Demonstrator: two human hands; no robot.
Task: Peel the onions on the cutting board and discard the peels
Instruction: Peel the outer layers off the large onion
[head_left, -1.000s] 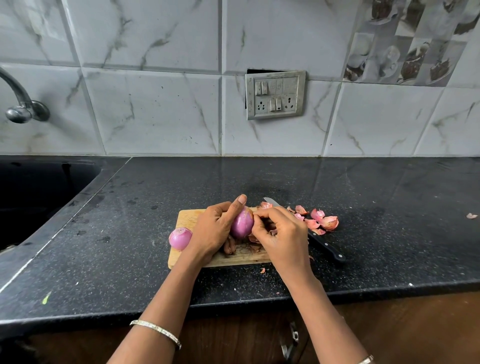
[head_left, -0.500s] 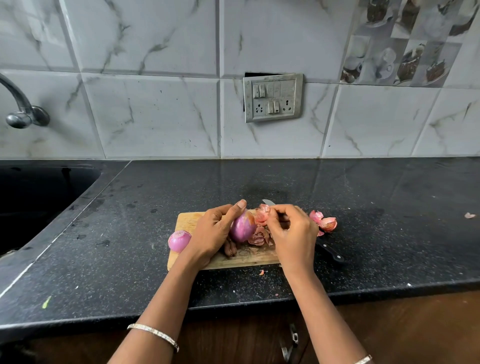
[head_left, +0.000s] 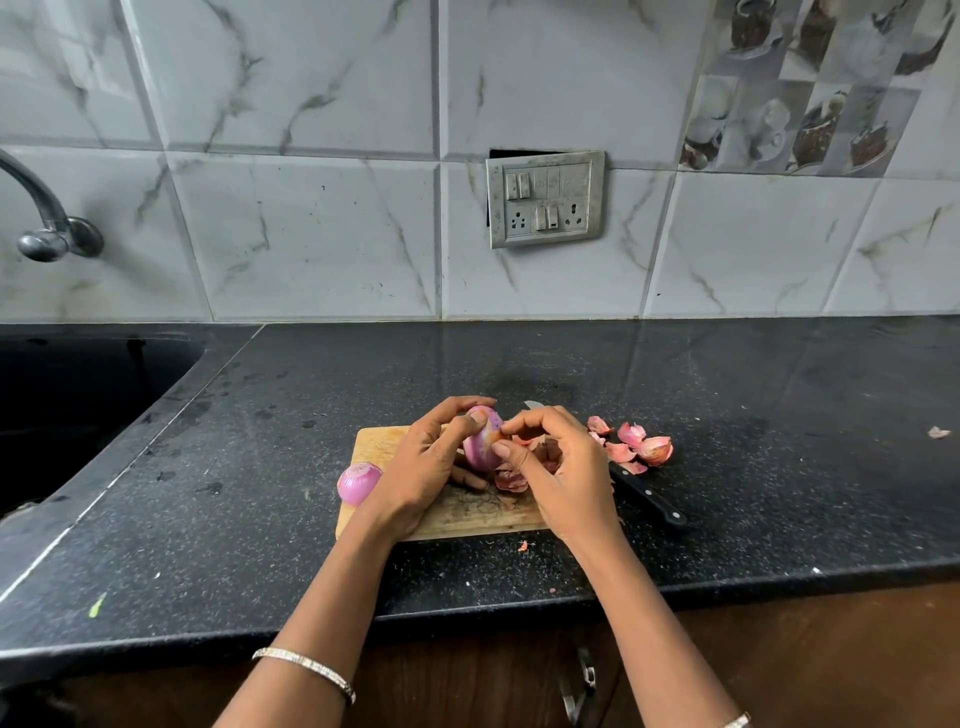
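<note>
A scrap of peel (head_left: 522, 545) lies on the black table (head_left: 727, 519) near its edge. Just beyond, over the wooden cutting board (head_left: 379, 444), my left hand (head_left: 426, 467) grips the onion (head_left: 480, 441) while my right hand (head_left: 563, 478) pinches its skin at the top. A peeled onion (head_left: 357, 482) sits at the board's left edge. The knife (head_left: 649, 501) and loose peels (head_left: 639, 447) lie right.

A black speckled stone counter (head_left: 727, 415) runs beneath grey-veined marble wall tiles (head_left: 311, 234). A metal switch plate (head_left: 545, 199) sits on the wall. Far left are a dark sink (head_left: 78, 395) and a tap (head_left: 47, 218); wooden cabinet fronts (head_left: 831, 649) show below.
</note>
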